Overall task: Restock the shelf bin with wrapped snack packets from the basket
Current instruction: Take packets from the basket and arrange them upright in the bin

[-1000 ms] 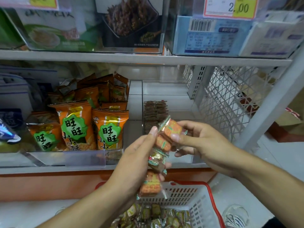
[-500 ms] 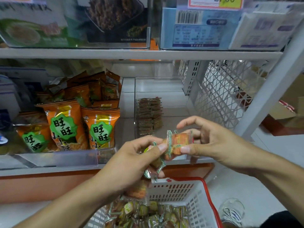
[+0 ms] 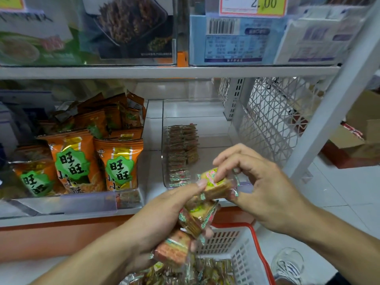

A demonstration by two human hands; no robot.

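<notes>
just before the shelf bin (image 3: 205,112), the left hand (image 3: 156,219) grips spare packets (image 3: 195,219); the right hand (image 3: 265,188) pinches one packet (image 3: 218,185), best stacked neatly upright inside.

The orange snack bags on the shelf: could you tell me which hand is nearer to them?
Left. The left hand, gripping several snack packets, sits just below and right of the orange snack bags; the right hand is farther right, before the clear bin.
</notes>
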